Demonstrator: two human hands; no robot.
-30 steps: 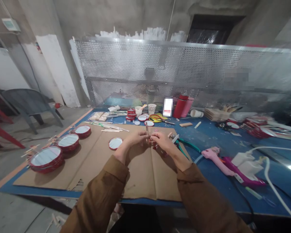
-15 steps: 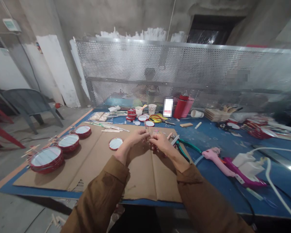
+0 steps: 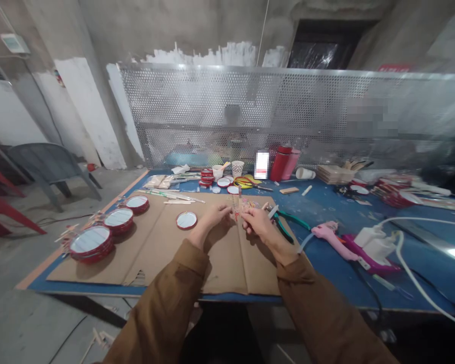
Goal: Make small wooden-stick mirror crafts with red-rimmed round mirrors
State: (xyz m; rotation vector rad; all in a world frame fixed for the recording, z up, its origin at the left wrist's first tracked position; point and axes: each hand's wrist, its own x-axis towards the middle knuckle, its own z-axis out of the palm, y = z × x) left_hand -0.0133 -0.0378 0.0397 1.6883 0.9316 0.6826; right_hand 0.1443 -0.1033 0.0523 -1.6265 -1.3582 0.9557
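Observation:
My left hand (image 3: 217, 218) and my right hand (image 3: 258, 221) meet over the cardboard sheet (image 3: 220, 275), fingers pinched. Between them a narrow, pale stick (image 3: 240, 193) points away from me, with small reddish bits near the fingertips; their kind is too small to make out. Just beyond my right hand lies a little heap of colourful thin bits (image 3: 252, 203). To its right rest green-handled pliers (image 3: 284, 227), partly hidden by that hand. A round white disc with a red rim (image 3: 186, 220) lies flat to the left of my left hand.
Stacks of red-rimmed rounds (image 3: 91, 243) with sticks line the cardboard's left side. Pale sticks (image 3: 178, 198), yellow scissors (image 3: 246, 182), paper cups (image 3: 237, 168) and a red bottle (image 3: 280, 164) stand or lie farther back. At right are a pink glue gun (image 3: 331, 235) and a power strip (image 3: 379, 260).
My hands have drawn slightly apart, showing more of the stick and the reddish bits between them. The whole view has shifted a little.

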